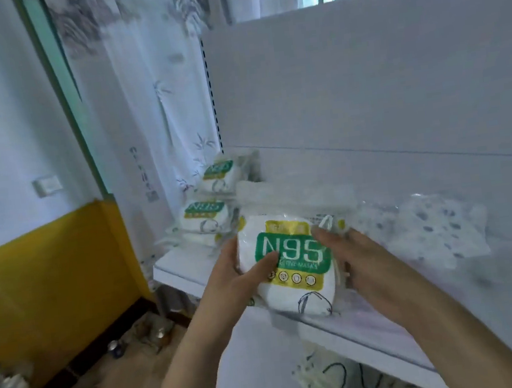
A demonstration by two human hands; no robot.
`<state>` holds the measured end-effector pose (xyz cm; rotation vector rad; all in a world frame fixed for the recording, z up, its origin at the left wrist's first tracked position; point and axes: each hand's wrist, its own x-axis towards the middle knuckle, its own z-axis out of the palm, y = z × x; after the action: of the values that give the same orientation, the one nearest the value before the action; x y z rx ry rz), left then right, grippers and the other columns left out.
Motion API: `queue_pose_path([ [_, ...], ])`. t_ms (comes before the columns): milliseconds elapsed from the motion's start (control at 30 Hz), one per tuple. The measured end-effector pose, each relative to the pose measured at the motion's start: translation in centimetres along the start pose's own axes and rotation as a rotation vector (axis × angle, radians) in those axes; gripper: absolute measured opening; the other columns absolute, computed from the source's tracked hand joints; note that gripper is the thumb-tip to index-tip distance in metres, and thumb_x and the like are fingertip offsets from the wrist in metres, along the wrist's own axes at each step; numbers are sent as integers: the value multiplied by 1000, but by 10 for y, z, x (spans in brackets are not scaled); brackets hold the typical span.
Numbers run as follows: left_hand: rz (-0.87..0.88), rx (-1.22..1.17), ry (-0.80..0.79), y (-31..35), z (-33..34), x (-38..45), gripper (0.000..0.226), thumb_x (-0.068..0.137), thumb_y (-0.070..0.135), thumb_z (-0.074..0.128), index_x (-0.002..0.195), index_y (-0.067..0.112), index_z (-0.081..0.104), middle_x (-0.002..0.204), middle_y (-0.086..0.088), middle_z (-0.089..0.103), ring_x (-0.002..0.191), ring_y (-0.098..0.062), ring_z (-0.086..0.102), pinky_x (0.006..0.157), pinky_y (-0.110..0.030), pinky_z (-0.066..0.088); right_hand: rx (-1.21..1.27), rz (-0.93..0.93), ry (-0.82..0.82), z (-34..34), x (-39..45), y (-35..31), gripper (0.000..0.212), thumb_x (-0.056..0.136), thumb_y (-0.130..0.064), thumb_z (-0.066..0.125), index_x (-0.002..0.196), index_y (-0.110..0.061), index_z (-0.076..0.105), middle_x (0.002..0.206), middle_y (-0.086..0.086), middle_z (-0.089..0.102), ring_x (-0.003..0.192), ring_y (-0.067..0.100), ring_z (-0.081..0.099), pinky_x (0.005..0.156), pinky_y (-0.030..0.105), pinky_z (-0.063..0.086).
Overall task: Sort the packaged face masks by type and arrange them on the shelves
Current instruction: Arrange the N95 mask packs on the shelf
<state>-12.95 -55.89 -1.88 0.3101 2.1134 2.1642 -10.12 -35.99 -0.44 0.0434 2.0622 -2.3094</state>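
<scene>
Both of my hands hold one clear packet of white N95 masks with a green and yellow label, just above the front of the white shelf. My left hand grips its left edge, thumb across the label. My right hand grips its right side. Two stacks of the same N95 packets lie at the shelf's left end, a near stack and a far stack. A packet of white masks with blue-grey spots lies on the shelf to the right.
The shelf unit's white back panel rises behind. A lower shelf holds more packets with dark ear loops. To the left are a patterned curtain, a yellow and white wall, and a wooden floor with small objects.
</scene>
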Motion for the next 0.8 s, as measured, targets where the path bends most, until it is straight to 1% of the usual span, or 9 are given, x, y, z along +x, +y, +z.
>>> queue_pose_path([
  [100, -17, -4, 83, 14, -25, 52, 32, 89, 21, 73, 119, 25, 63, 109, 2, 77, 96, -20, 75, 86, -41, 61, 70, 41, -3, 1, 60, -25, 41, 77, -56, 63, 95, -20, 72, 87, 3, 73, 69, 17, 69, 70, 34, 51],
  [167, -38, 1, 139, 22, -42, 85, 22, 89, 26, 73, 110, 28, 66, 105, 2, 78, 96, -21, 75, 91, -49, 59, 86, 68, -15, 7, 108, -37, 39, 85, -56, 58, 89, -19, 71, 75, 2, 70, 60, 16, 66, 63, 31, 50],
  [267, -103, 1, 204, 31, -73, 126, 26, 90, 32, 71, 115, 24, 65, 103, -1, 78, 94, -25, 76, 87, -52, 60, 57, 39, -51, 27, 179, -44, 43, 91, -51, 57, 108, -13, 68, 80, 3, 70, 64, 18, 64, 59, 28, 51],
  [333, -146, 27, 260, 33, -102, 146, 36, 89, 35, 72, 121, 23, 62, 105, -3, 78, 92, -26, 76, 82, -51, 61, 48, 12, -106, 50, 215, -45, 39, 92, -44, 58, 110, -11, 67, 84, 3, 72, 67, 18, 66, 57, 28, 53],
  [400, -175, 70, 312, 35, -134, 164, 48, 82, 40, 76, 124, 23, 59, 108, -4, 77, 93, -26, 76, 84, -52, 60, 32, 25, -154, 71, 244, -42, 39, 92, -42, 59, 111, -9, 67, 90, 4, 74, 73, 20, 69, 63, 33, 55],
  [500, -251, 256, 292, 35, -172, 193, 61, 72, 55, 77, 120, 22, 60, 106, 0, 76, 92, -23, 76, 87, -50, 60, 17, 89, -176, 91, 277, -29, 37, 93, -38, 59, 114, -9, 65, 98, 7, 75, 80, 21, 72, 68, 35, 57],
  [567, -308, 388, 252, 31, -190, 215, 47, 81, 54, 73, 113, 23, 60, 104, 2, 75, 92, -22, 74, 88, -47, 60, -20, 115, -140, 96, 290, -18, 38, 93, -38, 59, 114, -7, 63, 93, 6, 75, 77, 21, 72, 65, 34, 58],
  [733, -332, 308, 166, 14, -227, 253, 25, 91, 45, 67, 103, 24, 60, 102, -4, 76, 95, -23, 73, 74, -32, 56, -416, 118, 52, 110, 299, -2, 46, 95, -46, 55, 89, -3, 68, 63, 3, 69, 55, 19, 66, 56, 31, 56],
  [800, -303, 293, 156, 12, -242, 264, 18, 91, 43, 69, 94, 28, 58, 102, -5, 76, 95, -25, 72, 83, -39, 58, -562, 82, 110, 117, 296, -6, 49, 95, -46, 56, 85, 1, 67, 56, 5, 65, 46, 18, 63, 46, 25, 51],
])
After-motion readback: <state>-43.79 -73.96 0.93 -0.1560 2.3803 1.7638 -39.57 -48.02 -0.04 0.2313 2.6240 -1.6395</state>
